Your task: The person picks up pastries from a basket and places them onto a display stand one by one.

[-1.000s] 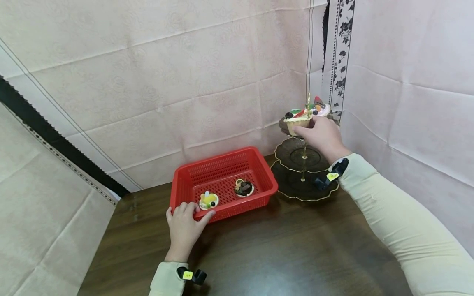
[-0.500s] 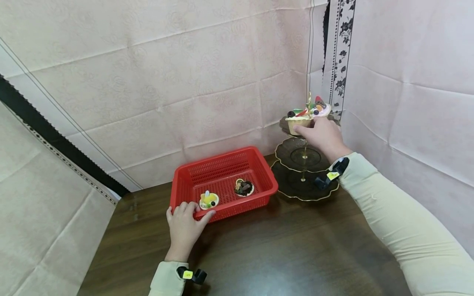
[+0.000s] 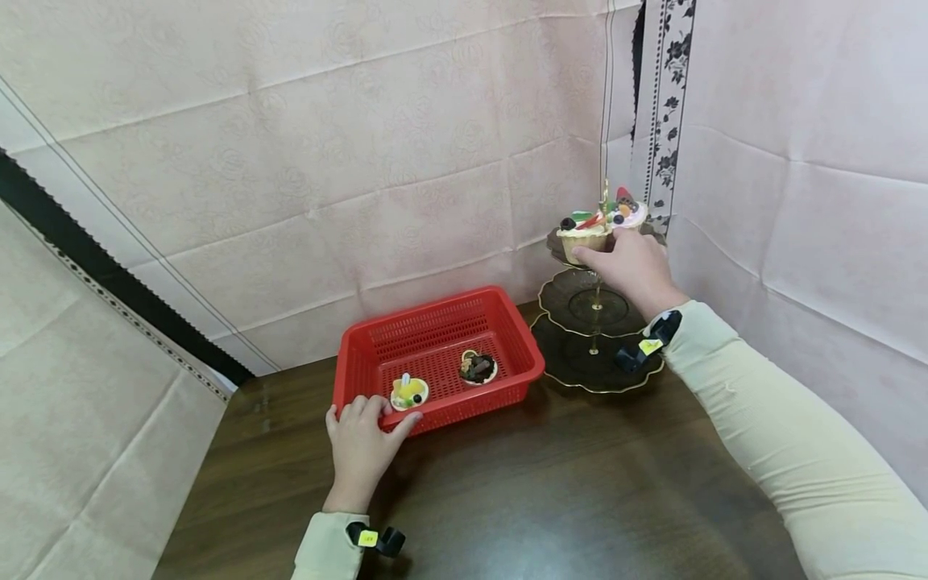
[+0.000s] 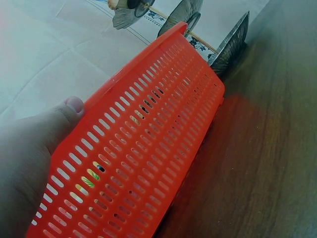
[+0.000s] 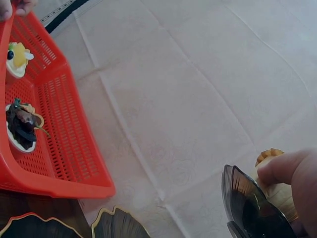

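The left hand rests on the near left corner of the red perforated basket, fingers curled over its rim and thumb pressed against the outer wall, as the left wrist view shows. The basket stands on the dark wooden table, and inside it lie two small tarts: one with yellow fruit topping just beyond the left hand's fingertips, and one with dark chocolate topping a little to its right. Just beside the basket's right end stands a three-tier dessert stand of dark plates with gold edges. On its top tier sit a cream cupcake with fruit pieces and, behind it, a pink-frosted cupcake. The right hand reaches up to that top tier, its fingers closed round the pale wrapper of the cream cupcake, which sits on the top plate. Pale creased cloth lines the walls behind.
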Motion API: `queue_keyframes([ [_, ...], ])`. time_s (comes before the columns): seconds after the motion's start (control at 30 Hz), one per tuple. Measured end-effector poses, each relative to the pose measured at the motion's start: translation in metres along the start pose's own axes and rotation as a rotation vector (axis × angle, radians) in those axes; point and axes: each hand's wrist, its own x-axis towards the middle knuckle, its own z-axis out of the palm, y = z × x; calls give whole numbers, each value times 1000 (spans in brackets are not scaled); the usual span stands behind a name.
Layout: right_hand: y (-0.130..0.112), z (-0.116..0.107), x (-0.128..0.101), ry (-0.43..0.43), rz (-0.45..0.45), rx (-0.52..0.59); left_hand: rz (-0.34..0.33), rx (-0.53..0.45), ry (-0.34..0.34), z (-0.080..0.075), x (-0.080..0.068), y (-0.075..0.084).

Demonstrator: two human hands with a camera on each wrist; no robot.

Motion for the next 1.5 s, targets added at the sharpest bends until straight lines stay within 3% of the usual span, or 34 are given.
queue_keyframes([
  [0.5, -1, 0, 1, -27, -4, -9, -9, 17, -10, 0, -1, 1],
  [1.0, 3, -3, -5, 26, -19, -51, -6, 24, -1, 2, -1, 3],
  [1.27, 7, -7, -15, 84, 7, 107, 0, 23, 2, 2, -1, 3],
  [1.5, 4, -5, -25, 209, -94, 161, -13, 19, -10, -1, 0, 3],
])
